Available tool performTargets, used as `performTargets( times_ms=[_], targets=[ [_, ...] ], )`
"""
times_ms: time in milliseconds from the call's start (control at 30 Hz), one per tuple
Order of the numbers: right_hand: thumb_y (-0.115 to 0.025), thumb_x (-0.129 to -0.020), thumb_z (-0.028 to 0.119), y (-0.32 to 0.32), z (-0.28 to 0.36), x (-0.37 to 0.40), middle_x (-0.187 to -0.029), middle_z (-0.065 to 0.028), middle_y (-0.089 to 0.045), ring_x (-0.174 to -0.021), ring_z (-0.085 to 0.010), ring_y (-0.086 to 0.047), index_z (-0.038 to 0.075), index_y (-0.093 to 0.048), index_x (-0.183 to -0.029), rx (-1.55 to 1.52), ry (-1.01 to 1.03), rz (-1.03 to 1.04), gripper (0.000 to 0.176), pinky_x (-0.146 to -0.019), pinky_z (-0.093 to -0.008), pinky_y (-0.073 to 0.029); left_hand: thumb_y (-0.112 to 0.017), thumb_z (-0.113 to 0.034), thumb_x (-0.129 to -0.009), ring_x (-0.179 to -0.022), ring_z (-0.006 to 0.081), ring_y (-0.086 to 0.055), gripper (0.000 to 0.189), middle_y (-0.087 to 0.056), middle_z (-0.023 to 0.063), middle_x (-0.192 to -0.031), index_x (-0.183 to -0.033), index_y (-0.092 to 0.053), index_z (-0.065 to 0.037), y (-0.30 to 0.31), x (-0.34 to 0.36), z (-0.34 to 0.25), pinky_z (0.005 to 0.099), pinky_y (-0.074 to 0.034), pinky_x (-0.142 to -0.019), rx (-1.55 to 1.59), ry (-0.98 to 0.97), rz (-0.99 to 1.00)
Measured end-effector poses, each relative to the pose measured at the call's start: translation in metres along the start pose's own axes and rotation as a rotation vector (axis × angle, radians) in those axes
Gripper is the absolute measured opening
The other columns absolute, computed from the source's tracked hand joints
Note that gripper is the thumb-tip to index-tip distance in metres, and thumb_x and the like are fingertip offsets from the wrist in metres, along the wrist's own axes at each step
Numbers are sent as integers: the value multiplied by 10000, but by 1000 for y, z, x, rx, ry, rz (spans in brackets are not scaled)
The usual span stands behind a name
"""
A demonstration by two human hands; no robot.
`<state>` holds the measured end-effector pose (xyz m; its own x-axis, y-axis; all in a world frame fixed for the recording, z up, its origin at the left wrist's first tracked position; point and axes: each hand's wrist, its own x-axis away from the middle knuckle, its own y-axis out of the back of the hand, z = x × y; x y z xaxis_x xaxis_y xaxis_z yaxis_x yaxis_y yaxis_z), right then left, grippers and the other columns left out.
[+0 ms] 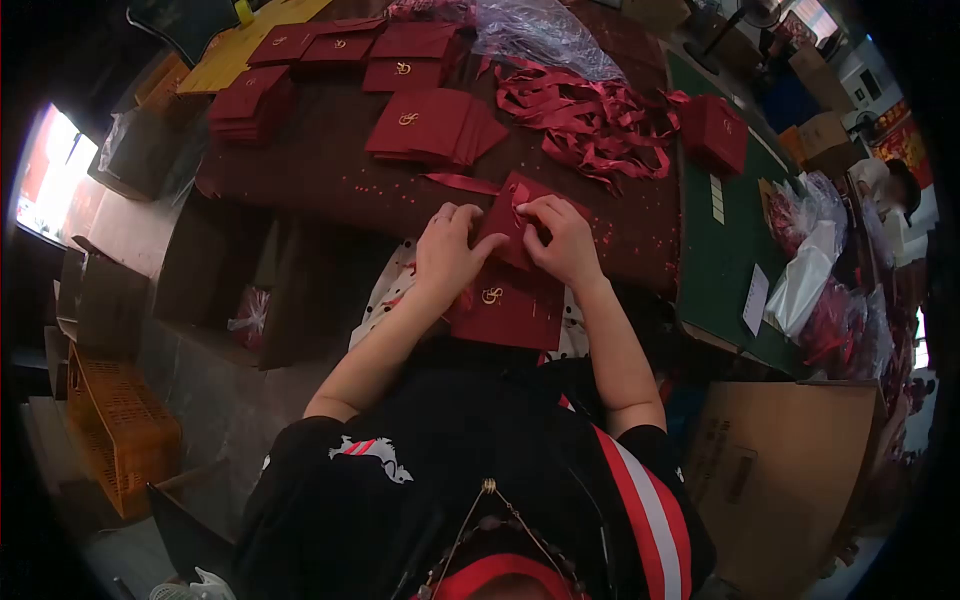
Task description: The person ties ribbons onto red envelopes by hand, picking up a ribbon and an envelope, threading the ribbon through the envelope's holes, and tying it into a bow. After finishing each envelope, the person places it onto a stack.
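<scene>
A dark red paper bag (515, 252) lies at the table's near edge between my two hands. My right hand (565, 240) pinches a red ribbon (519, 194) at the bag's upper part; the fingertips partly hide it. On the left side of the bag my left hand (452, 248) rests with its thumb stretched toward the bag and its fingers apart, holding nothing that I can see. Below them, another red bag with a gold emblem (508, 312) lies over my lap. A loose ribbon end (462, 184) sticks out to the left.
Stacked red bags (425, 125) with gold emblems cover the table's far left. A heap of red ribbons (590, 115) and clear plastic wrap (545, 38) lie beyond. More red bags (713, 135) stand on the green surface (722, 265) at right. Cardboard boxes (785, 470) flank me.
</scene>
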<state>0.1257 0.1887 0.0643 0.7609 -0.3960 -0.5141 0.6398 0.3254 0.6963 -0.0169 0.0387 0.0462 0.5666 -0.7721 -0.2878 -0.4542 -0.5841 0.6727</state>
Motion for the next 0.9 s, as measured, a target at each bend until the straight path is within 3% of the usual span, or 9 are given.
performTargets(
  times_ms=[167,400,500,667,900],
  targets=[
    [-748,-846,138,-16,-11,4,-977,-91,-681,-932,-284,-669,60,-721,-1081,18,-128,-83,250,-804,-412,-547,-836,-399,-771,-1005,321,-622,461,-612,111,-1047,-1067,-663,-90,-5,5,1,419,-518,-837,-72,-33,-14],
    [-754,-841,151,-12,-3,4,-975,-111,-671,-903,-298,-669,48,-730,-1075,48,-260,-87,257,-792,-424,-538,-853,-326,-760,-957,301,-616,453,-603,93,-999,-1068,-631,-79,-15,8,0,416,-508,-801,-17,-43,-67],
    [-745,-852,170,2,6,2,-993,-117,-665,-921,-298,-668,36,-728,-1092,-19,-303,-13,276,-782,-403,-537,-856,-356,-771,-860,267,-628,476,-607,85,-944,-1069,-635,-58,-16,7,2,392,-511,-771,-44,-68,-85],
    [-746,-878,235,10,8,6,-1100,-124,-651,-933,-278,-674,7,-674,-1224,-221,-344,37,420,-820,-368,-544,-853,-359,-774,-852,268,-629,477,-610,86,-942,-1075,-640,-57,-12,6,0,390,-513,-768,-33,-46,-60],
    [-712,-897,79,10,-3,9,-1124,-111,-652,-955,-249,-684,39,-680,-1224,-255,-255,73,331,-837,-352,-551,-858,-359,-765,-848,270,-635,481,-615,86,-940,-1075,-645,-60,-14,5,1,396,-515,-761,-38,-57,-70]
  ],
)
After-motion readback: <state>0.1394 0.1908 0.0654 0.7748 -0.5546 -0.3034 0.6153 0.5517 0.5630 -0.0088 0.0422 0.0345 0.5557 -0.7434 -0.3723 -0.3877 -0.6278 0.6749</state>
